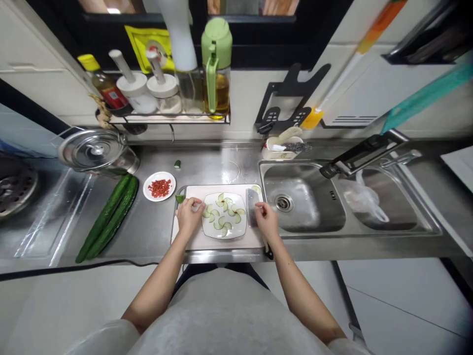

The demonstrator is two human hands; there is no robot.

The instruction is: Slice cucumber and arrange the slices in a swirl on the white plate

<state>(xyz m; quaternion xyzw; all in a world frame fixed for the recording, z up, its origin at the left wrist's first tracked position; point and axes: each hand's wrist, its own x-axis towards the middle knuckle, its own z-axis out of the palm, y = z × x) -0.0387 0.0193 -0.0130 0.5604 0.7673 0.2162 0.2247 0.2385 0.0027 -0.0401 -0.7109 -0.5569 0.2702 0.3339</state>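
A white squarish plate (223,231) lies on a pale cutting board (195,241), bearing thin cucumber slices (222,222) arranged in pinwheel-like clusters, some with red bits at their centres. At the plate's left edge is my left hand (189,215), thumb and fingertips drawn together beside a slice; what they pinch, if anything, is hidden. My right hand (266,219) is closed over the right side of the board, its fingertips together by the kitchen knife blade (252,207). I cannot make out anything between those fingers. A cucumber end (180,198) lies near my left hand.
Left of the board are a small plate of chopped red pieces (159,188), two whole cucumbers (107,222) and a lidded steel pot (98,150). A double sink (306,197) is at right. Behind stands a rack (177,118) with an oil bottle (217,69) and jars.
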